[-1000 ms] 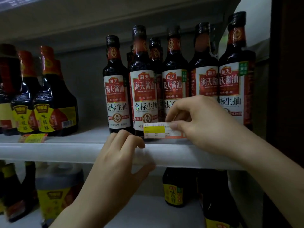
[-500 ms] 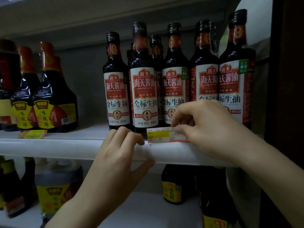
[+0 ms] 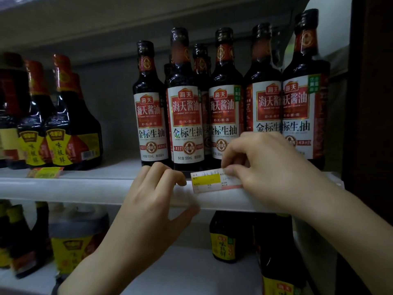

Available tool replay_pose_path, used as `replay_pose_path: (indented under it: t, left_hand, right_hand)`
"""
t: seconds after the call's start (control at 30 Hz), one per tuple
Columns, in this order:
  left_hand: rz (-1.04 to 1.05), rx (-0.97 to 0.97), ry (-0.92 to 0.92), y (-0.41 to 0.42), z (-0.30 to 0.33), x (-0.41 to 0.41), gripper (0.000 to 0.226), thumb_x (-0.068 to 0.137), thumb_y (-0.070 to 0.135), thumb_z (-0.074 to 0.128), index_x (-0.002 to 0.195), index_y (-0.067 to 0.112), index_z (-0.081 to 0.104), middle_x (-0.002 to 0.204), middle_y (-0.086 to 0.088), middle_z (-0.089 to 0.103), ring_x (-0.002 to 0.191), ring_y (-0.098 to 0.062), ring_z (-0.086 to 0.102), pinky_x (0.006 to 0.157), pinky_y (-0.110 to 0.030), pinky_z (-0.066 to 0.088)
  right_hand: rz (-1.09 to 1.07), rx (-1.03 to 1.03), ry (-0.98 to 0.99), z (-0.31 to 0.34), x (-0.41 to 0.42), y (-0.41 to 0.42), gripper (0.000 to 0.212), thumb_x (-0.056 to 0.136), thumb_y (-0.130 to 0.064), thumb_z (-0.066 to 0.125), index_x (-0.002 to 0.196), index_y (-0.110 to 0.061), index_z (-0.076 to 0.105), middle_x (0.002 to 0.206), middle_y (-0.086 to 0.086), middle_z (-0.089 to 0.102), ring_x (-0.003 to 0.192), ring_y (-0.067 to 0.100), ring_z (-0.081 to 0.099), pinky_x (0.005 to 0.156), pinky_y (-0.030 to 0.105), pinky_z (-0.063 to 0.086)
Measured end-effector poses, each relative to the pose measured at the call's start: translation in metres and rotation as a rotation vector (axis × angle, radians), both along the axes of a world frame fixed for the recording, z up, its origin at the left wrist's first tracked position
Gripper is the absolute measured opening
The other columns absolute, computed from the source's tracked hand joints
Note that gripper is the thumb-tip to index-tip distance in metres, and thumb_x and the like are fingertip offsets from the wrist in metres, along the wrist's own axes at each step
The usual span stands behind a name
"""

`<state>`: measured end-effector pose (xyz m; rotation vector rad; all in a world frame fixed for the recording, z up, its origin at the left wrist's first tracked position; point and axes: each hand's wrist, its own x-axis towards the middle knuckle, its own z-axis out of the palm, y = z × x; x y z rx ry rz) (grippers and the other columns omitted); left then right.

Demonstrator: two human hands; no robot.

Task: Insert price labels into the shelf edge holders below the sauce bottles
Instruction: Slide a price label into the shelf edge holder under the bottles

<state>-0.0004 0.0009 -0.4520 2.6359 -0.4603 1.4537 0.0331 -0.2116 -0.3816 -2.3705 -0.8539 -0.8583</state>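
Note:
A white price label (image 3: pixel 209 181) with a yellow block is pinched at its right end by my right hand (image 3: pixel 263 167). Its lower edge sits against the top of the clear shelf edge holder (image 3: pixel 85 190), below the tall soy sauce bottles (image 3: pixel 185 124). My left hand (image 3: pixel 153 201) grips the holder just left of the label, fingers curled over its top edge and thumb underneath. Another yellow label (image 3: pixel 45 172) lies flat on the shelf at the left.
Squat dark bottles (image 3: pixel 70 133) with yellow labels stand on the left of the same shelf. The lower shelf holds more bottles (image 3: pixel 225 237) and a large jug (image 3: pixel 74 237). A dark upright (image 3: pixel 370 124) bounds the shelf on the right.
My right hand has brought the label down from in front of the bottles to the holder's top edge. My left hand has stayed on the holder.

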Motion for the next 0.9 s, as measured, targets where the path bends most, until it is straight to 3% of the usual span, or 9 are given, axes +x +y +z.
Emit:
replay_pose_path:
  t: [0.13,0.33,0.53,0.67,0.9]
  left_hand:
    - [0.011,0.025,0.024,-0.003,0.003,0.002,0.052,0.069,0.060,0.065,0.106,0.023,0.056,0.103,0.007,0.049,0.093,-0.013,0.042,0.072,-0.027,0.044]
    - [0.019,0.042,0.013,-0.005,0.003,0.004,0.054,0.068,0.058,0.067,0.108,0.023,0.054,0.100,0.005,0.048,0.090,-0.015,0.042,0.070,-0.030,0.043]
    - [0.046,0.068,0.038,-0.008,0.004,0.004,0.057,0.068,0.059,0.069,0.115,0.029,0.057,0.099,0.005,0.047,0.090,-0.016,0.042,0.071,-0.034,0.044]
    - [0.024,0.072,0.030,-0.008,0.004,0.004,0.051,0.070,0.057,0.069,0.111,0.028,0.059,0.102,0.006,0.047,0.090,-0.015,0.043,0.072,-0.034,0.045]
    - [-0.009,0.106,0.028,-0.015,0.003,0.004,0.049,0.072,0.052,0.068,0.112,0.025,0.058,0.108,0.007,0.052,0.097,-0.015,0.047,0.073,-0.032,0.049]
  right_hand:
    - [-0.004,-0.008,-0.086,-0.007,-0.006,0.001,0.006,0.088,-0.022,0.070,0.087,-0.029,0.072,0.082,-0.017,0.056,0.083,0.006,0.057,0.079,0.032,0.053]
    - [-0.006,-0.031,-0.048,-0.014,-0.009,0.005,0.008,0.090,-0.025,0.067,0.084,-0.030,0.068,0.084,-0.015,0.061,0.086,0.007,0.059,0.078,0.029,0.052]
    - [-0.060,-0.060,-0.095,-0.020,-0.012,0.004,0.008,0.091,-0.026,0.065,0.086,-0.032,0.063,0.084,-0.015,0.053,0.086,0.008,0.053,0.069,0.020,0.038]
    - [-0.112,-0.093,-0.114,-0.026,-0.012,0.005,0.016,0.087,-0.016,0.067,0.085,-0.030,0.060,0.080,-0.015,0.042,0.082,0.010,0.046,0.063,0.012,0.028]
    - [-0.158,-0.098,-0.147,-0.033,-0.015,0.006,0.009,0.083,-0.015,0.069,0.081,-0.022,0.063,0.082,-0.009,0.046,0.080,0.014,0.049,0.067,0.020,0.037]
